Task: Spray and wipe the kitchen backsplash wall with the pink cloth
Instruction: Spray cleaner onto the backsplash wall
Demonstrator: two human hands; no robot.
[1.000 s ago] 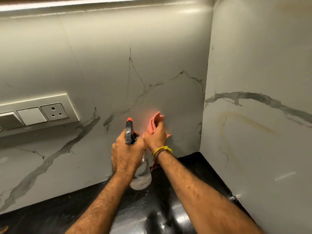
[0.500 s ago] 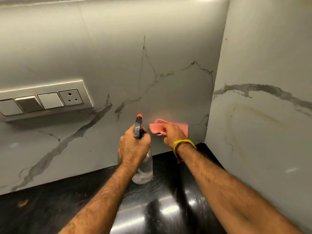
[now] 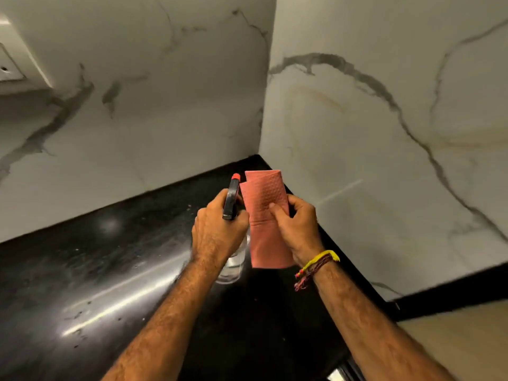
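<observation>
Both hands back from the backsplash wall [image 3: 165, 92]: left hand [image 3: 217, 235] grip around spray bottle [image 3: 232, 199], right hand [image 3: 298, 229] pinching pink cloth [image 3: 264, 199].

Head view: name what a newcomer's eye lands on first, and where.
The pink cloth, folded flat, stands out at centre, held by the right hand over the black counter. Beside it the left hand grips a spray bottle with a red tip. Yellowish rings stain the right marble wall.

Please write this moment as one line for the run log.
left hand: grips spray bottle | right hand: holds pink cloth, off the backsplash wall
</observation>
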